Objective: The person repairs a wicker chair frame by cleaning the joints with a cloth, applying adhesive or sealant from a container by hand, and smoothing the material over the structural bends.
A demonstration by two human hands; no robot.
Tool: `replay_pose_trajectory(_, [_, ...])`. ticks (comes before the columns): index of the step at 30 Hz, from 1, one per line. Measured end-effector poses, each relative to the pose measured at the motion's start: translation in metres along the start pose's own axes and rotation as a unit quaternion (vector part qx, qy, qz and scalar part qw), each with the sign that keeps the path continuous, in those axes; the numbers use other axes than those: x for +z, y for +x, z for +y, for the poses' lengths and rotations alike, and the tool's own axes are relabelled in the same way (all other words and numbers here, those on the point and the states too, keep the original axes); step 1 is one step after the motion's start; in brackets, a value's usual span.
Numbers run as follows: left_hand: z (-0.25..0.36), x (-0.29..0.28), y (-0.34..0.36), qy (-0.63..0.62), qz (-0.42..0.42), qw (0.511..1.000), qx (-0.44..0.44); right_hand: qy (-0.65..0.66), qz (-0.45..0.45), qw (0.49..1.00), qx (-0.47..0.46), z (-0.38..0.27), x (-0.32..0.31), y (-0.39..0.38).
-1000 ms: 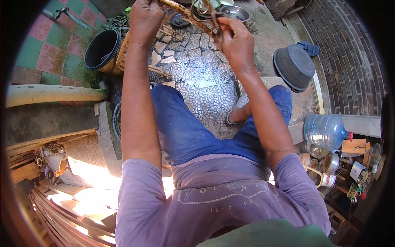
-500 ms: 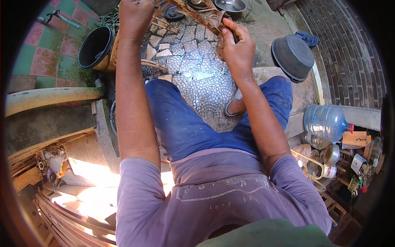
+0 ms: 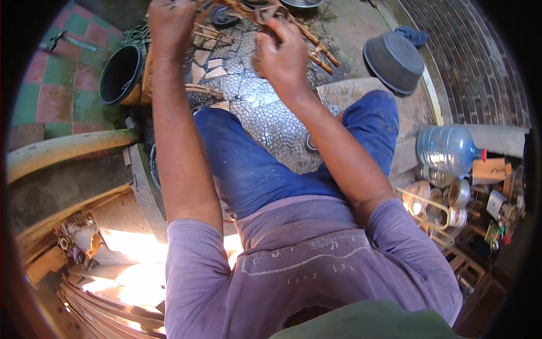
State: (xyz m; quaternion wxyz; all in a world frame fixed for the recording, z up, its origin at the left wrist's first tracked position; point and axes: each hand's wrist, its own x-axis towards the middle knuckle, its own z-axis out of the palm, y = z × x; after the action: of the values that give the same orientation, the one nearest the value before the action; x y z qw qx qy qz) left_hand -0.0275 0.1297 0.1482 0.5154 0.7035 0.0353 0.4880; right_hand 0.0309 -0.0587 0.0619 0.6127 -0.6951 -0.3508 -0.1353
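Observation:
My right hand [image 3: 282, 56] is closed on a grey-brown rag [image 3: 271, 13], which is bunched against a brown branch [image 3: 240, 8]. Forked ends of the wood [image 3: 323, 56] stick out beyond that hand, to its right. At the top edge, my left hand [image 3: 172, 25] is clenched in a fist. What sits inside its fingers is cut off or hidden, though the branch lies close to its right side. More thin sticks [image 3: 204, 90] show between my left forearm and the paving.
A dark bucket [image 3: 121, 73] stands left, above a thick yellowish pipe [image 3: 73, 148]. To the right are an upturned grey basin [image 3: 394, 63] and a large blue water bottle [image 3: 446, 150] beside jars. Metal bowls [image 3: 302, 3] lie at the top. Planks [image 3: 101, 308] fill the lower left.
My right hand has moved left along the branch with the rag, closer to my left hand. The forked wood ends now show to its right. The view has shifted slightly.

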Motion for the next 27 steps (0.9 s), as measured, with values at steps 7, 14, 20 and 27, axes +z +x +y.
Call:
replay_pose_trajectory(7, [0.020,0.004,-0.005,0.118,0.013,0.993,-0.002,0.002,0.000,1.000,-0.025,0.010,-0.002,-0.007])
replay_pose_trajectory(14, [0.020,0.012,-0.005,0.102,0.017,0.995,-0.011,-0.082,-0.025,0.995,0.045,0.053,-0.038,-0.026])
replay_pose_trajectory(20, [0.019,0.006,-0.002,0.098,0.015,0.995,0.002,-0.133,-0.026,0.987,0.081,0.069,-0.050,-0.029])
replay_pose_trajectory(27, [0.011,-0.007,0.003,0.149,-0.008,0.988,0.027,-0.135,-0.052,0.989,0.021,0.046,-0.031,-0.013])
